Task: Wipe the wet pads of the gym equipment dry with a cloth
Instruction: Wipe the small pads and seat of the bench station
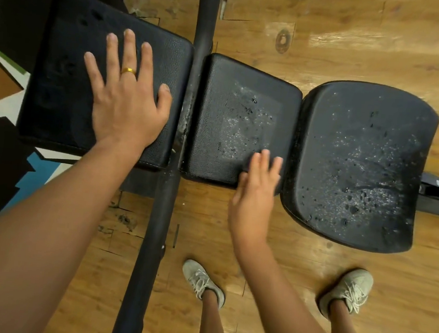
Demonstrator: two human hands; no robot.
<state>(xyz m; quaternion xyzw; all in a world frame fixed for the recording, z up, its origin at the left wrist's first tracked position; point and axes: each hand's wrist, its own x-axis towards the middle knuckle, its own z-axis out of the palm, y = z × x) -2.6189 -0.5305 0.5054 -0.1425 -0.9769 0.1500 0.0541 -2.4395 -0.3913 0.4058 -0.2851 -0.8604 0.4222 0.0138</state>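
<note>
Pressing flat on the left pad point(60, 84), the left hand point(124, 100) lay palm down with its fingers point(129, 50) straight and spread, gripping nothing; a gold ring point(129, 71) sat on one finger. That pad was a rectangular cushion of black pebbled vinyl with rounded corners, matte over most of its face. A round black frame tube point(199, 30) ran through the narrow gap between it and the middle pad point(247, 88), a smaller square of the same grained vinyl.

Droplets point(243, 125) speckled the centre of the middle pad. The right hand point(254, 196) reached over its near edge, close to the near right corner, fingers straight and close together, blurred; whether anything lay beneath them could not be told.

Just beside it, the seat pad point(360, 166) was wider, with curved edges and a dished face, wet across most of its surface. A glossy plank floor point(360, 32) lay open beyond the far edges and along the near side, where two pale laced shoes point(202, 280) stood.
</note>
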